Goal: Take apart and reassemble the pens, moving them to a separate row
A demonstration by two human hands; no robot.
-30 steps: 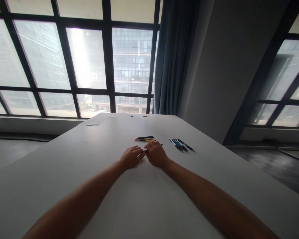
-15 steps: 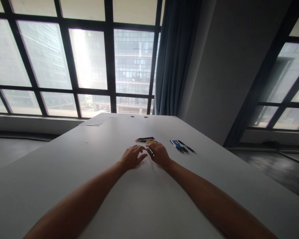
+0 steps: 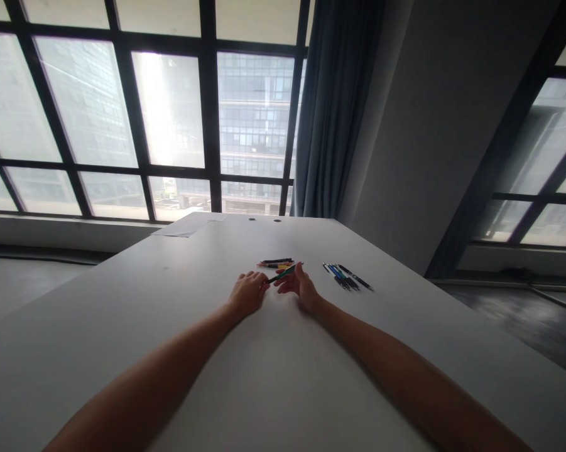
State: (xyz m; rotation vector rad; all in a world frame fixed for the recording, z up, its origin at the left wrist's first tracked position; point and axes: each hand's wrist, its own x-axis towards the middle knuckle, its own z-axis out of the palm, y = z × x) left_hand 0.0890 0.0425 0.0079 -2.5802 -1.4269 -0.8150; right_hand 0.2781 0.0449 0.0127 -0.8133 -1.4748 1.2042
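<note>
- Since a moment ago the right hand point(image 3: 298, 284) has turned thumb-up, lifting a green pen point(image 3: 283, 274) at frame centre.
- Right hand pinches it; its dark tip meets the curled left hand point(image 3: 248, 292).
- Left hand's grip unclear; the pens behind point(image 3: 276, 263) are partly hidden.

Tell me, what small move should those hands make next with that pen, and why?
Probably the right hand should lay its green pen beside the near pile of pens: it points there, while the left hand touches its tip.
</note>
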